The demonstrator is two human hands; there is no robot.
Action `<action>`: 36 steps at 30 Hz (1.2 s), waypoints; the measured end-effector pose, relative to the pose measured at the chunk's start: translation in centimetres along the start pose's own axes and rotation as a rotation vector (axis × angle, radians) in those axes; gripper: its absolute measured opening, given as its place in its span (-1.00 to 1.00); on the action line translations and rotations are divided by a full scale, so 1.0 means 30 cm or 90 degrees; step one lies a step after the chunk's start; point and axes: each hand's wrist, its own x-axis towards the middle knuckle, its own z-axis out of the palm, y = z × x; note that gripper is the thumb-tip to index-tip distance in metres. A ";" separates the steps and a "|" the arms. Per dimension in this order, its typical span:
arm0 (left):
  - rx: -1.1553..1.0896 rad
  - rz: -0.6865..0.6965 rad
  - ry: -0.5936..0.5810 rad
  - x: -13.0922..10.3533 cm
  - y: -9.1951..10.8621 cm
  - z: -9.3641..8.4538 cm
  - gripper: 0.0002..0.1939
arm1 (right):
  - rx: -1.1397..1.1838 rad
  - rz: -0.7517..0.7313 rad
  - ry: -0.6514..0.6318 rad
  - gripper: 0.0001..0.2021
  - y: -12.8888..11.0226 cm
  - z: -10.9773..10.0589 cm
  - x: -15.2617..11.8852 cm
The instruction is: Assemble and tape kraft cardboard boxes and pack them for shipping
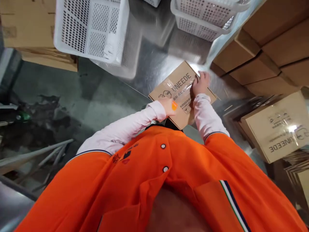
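A flat cardboard box (178, 82) printed "UNEEDE" lies at an angle over the near edge of the metal table, with shiny clear tape across its top. My left hand (167, 107) grips its near left side, fingers partly hidden. A small bright orange patch (174, 105) shows at that hand's thumb; I cannot tell what it is. On the box's right part, my right hand (201, 83) bends its fingers over the top and holds it.
White perforated baskets stand at the table's back: one (90, 32) at left with a white bottle (110, 45) inside, stacked ones (200, 22) at right. Brown cartons (272, 48) are piled right, above another printed box (280, 125). A metal frame (36, 154) stands at lower left.
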 end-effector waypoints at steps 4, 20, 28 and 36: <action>-0.033 0.043 0.007 0.023 0.000 0.000 -0.46 | -0.055 -0.125 -0.207 -0.15 -0.114 0.016 -0.445; 0.006 -0.056 0.002 -0.296 -0.210 0.291 -0.14 | -0.075 0.041 -0.167 -0.30 -0.268 0.128 -0.684; -0.054 -0.040 -0.011 -0.158 -0.286 0.445 -0.02 | -0.182 0.008 -0.171 -0.21 -0.346 0.145 -0.681; -0.031 0.012 0.129 -0.310 -0.308 0.379 -0.11 | -0.194 -0.132 -0.186 -0.18 -0.378 -0.204 -0.651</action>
